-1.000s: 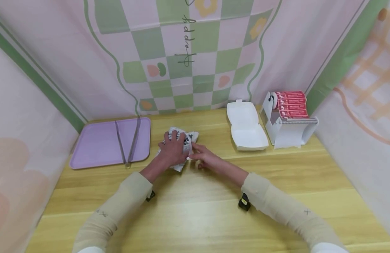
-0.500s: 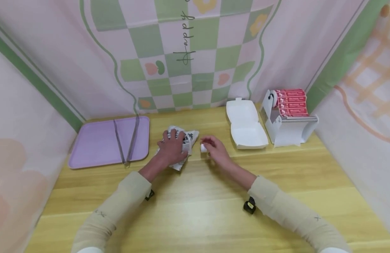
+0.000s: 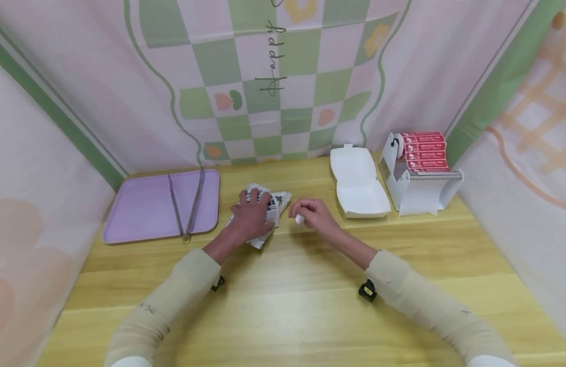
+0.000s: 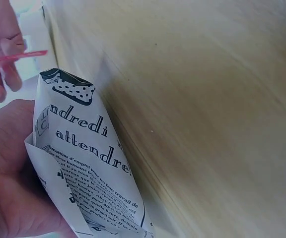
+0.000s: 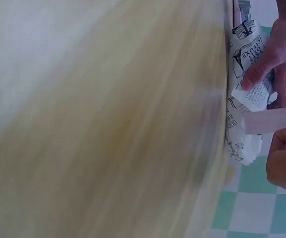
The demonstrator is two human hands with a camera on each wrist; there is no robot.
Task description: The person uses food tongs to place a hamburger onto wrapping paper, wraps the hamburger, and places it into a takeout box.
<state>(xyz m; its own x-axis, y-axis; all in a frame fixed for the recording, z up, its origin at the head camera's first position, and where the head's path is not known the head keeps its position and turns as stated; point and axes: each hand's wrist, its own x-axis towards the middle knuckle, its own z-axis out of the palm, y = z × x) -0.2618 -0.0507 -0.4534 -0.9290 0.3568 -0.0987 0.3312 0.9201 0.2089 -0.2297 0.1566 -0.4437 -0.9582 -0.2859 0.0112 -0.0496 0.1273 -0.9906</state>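
Note:
A crumpled packet wrapped in white paper printed with black text lies on the table, left of centre in the head view. My left hand grips it from above, fingers spread over its top and thumb at its near right side. Just right of the packet, my right hand pinches a small strip of label. That strip shows a white back in the head and right wrist views, and red edge-on in the left wrist view. Part of the packet is hidden under the left hand.
A lilac tray with metal tongs across it lies at the left. An open white takeaway box stands at the back right, beside a white dispenser with a roll of red labels. A patterned curtain hangs behind.
My right hand has drawn back to the right, away from the packet, with the label strip in its fingers. The strip has turned in the hand. My left hand stays on the packet.

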